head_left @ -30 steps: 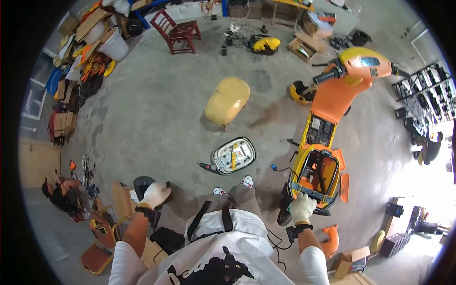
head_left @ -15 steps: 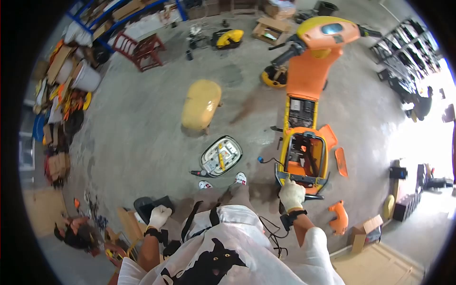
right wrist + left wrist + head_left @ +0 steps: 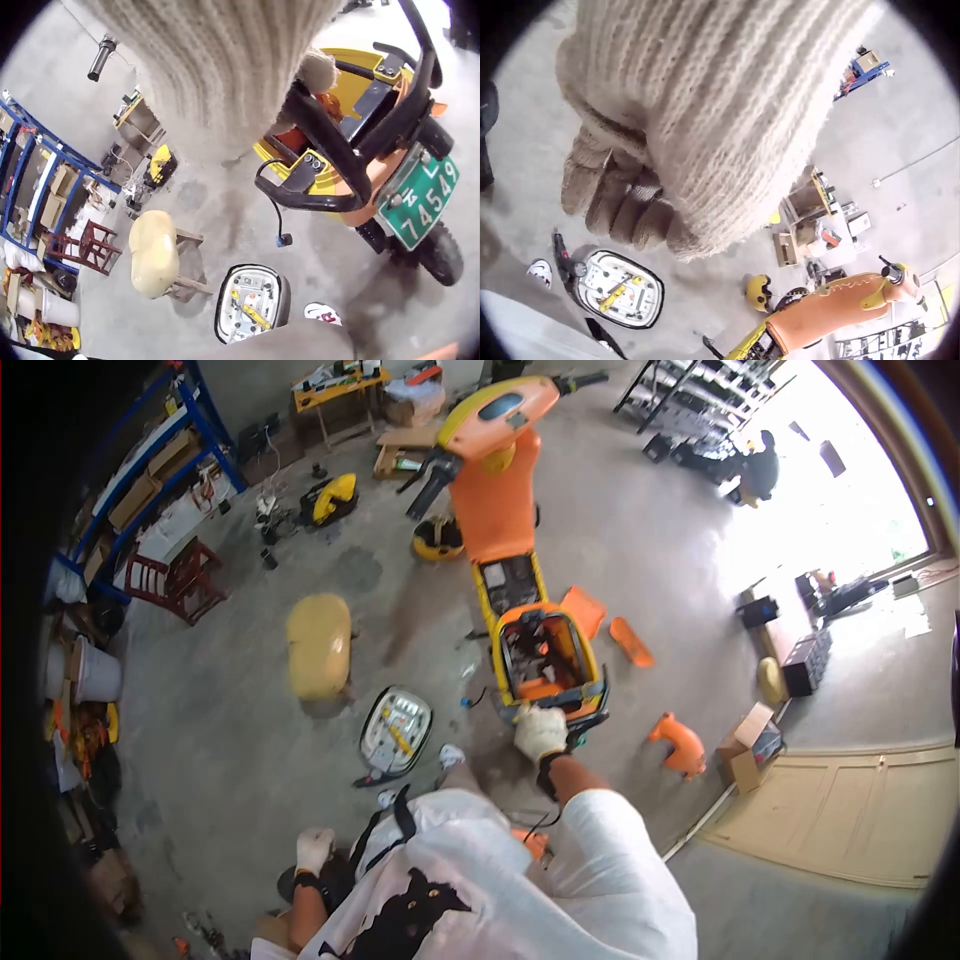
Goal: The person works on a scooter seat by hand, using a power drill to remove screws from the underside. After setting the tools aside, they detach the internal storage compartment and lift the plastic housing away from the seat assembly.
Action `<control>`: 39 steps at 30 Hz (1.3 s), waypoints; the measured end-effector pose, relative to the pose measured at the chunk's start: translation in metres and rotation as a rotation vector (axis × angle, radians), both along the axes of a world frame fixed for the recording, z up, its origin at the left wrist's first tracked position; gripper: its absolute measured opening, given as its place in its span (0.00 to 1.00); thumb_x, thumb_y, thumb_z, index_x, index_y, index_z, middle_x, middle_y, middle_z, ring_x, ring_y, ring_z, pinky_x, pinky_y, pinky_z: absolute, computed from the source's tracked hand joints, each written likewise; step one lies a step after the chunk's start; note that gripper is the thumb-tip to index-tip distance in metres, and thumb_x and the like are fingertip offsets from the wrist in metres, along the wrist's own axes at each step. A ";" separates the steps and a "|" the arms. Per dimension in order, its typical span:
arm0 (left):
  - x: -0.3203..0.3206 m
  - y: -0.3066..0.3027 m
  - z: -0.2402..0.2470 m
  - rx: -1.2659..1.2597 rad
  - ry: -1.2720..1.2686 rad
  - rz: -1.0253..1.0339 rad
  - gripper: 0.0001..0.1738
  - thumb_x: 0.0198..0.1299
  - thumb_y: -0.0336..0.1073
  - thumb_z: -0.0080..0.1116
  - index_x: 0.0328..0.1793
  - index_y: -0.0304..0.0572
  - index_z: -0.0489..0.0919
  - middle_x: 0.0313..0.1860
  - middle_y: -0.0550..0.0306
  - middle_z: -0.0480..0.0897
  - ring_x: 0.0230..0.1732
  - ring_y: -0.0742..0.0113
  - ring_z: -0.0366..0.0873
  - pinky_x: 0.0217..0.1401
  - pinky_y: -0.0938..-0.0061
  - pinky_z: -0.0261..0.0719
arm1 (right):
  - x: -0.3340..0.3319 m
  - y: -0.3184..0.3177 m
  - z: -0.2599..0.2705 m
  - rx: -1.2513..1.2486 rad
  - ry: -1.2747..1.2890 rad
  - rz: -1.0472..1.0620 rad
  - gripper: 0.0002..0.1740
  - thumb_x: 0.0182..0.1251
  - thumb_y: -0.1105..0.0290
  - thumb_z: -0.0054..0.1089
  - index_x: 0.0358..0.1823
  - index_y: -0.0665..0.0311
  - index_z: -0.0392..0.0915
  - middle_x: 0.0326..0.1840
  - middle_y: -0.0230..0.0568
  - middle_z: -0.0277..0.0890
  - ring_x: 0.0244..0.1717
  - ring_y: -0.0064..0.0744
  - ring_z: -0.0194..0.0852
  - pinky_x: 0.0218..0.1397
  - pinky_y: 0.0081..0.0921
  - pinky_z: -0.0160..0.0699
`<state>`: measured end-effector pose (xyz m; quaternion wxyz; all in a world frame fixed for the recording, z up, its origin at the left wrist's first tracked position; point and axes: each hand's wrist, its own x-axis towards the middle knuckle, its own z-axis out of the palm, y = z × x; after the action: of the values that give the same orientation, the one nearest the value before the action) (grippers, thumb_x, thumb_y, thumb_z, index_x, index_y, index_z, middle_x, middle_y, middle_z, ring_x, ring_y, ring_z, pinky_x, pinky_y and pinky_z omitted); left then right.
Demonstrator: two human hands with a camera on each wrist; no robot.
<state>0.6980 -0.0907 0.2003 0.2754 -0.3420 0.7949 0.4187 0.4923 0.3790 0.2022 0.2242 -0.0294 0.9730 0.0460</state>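
My right hand (image 3: 541, 731), in a white knit glove, grips the black rear grab rail (image 3: 330, 142) of an orange and yellow scooter (image 3: 495, 510). Most of its fingers are hidden by the glove's back in the right wrist view. The scooter's seat area is uncovered, showing an open storage bay (image 3: 545, 650) with loose parts inside. Off to my left side, my gloved left hand (image 3: 315, 850) hangs with loosely curled fingers (image 3: 619, 206), and no object shows in it. An upturned seat (image 3: 396, 730) with a yellow-handled tool (image 3: 621, 293) on it lies near my feet.
A yellow padded stool (image 3: 320, 645) stands ahead on the left. Orange panels (image 3: 630, 642) and a curved orange cover (image 3: 679, 746) lie right of the scooter. A helmet (image 3: 438, 538) sits beside it. Farther right are a cardboard box (image 3: 748, 745) and a person (image 3: 757, 468) by the doorway.
The head view has turned right, so the scooter shifts left in it. My right hand stays at the scooter's rear. The left hand has moved away from the black object beside it.
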 end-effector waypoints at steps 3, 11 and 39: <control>0.042 -0.024 -0.012 0.088 -0.141 0.173 0.15 0.61 0.40 0.55 0.24 0.41 0.79 0.19 0.60 0.78 0.19 0.71 0.75 0.20 0.75 0.73 | 0.000 0.002 -0.008 -0.005 -0.080 0.047 0.12 0.66 0.67 0.51 0.46 0.56 0.82 0.45 0.41 0.86 0.46 0.38 0.86 0.49 0.38 0.78; 0.068 -0.039 0.002 0.111 -0.269 0.169 0.18 0.64 0.41 0.54 0.21 0.42 0.78 0.18 0.62 0.77 0.17 0.74 0.73 0.20 0.76 0.72 | 0.007 0.011 -0.020 -0.030 -0.038 0.153 0.13 0.66 0.67 0.51 0.49 0.61 0.77 0.47 0.44 0.82 0.45 0.50 0.83 0.51 0.43 0.80; 0.027 -0.001 -0.067 0.066 -0.094 -0.082 0.17 0.60 0.44 0.59 0.36 0.34 0.80 0.28 0.45 0.82 0.31 0.57 0.81 0.39 0.65 0.77 | -0.002 -0.003 -0.003 0.232 0.105 -0.077 0.13 0.66 0.64 0.50 0.48 0.52 0.79 0.39 0.42 0.85 0.41 0.49 0.84 0.45 0.43 0.80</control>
<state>0.7255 -0.0915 0.1332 0.3402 -0.3192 0.7803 0.4165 0.4900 0.3762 0.1987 0.1763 0.0366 0.9720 0.1508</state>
